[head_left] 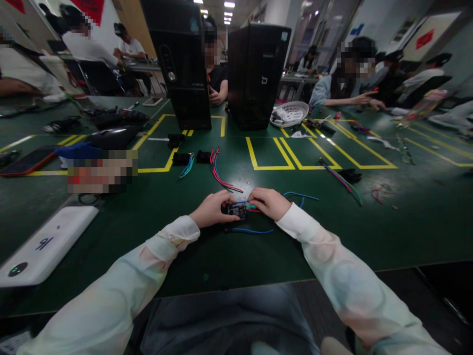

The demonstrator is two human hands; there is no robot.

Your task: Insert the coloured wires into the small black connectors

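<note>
Between my hands, just above the green table (177,266), is a small black plastic connector housing (237,212). My left hand (213,209) is closed on it from the left, thumb below and fingers above. At its right side my right hand (269,202) pinches a blue wire (243,201) that runs along the top of the housing. Green and red wires also come out of the housing toward my right fingers. A loose blue wire (253,230) lies just below my hands, and more blue wire (301,195) lies beyond my right wrist.
Black connectors with coloured wires (186,159) lie ahead. Another wire bundle (342,180) is to the right. Two black computer towers (254,74) stand at the back, near a white basket (290,114). A white device (51,241) lies left. Other people sit around the tables.
</note>
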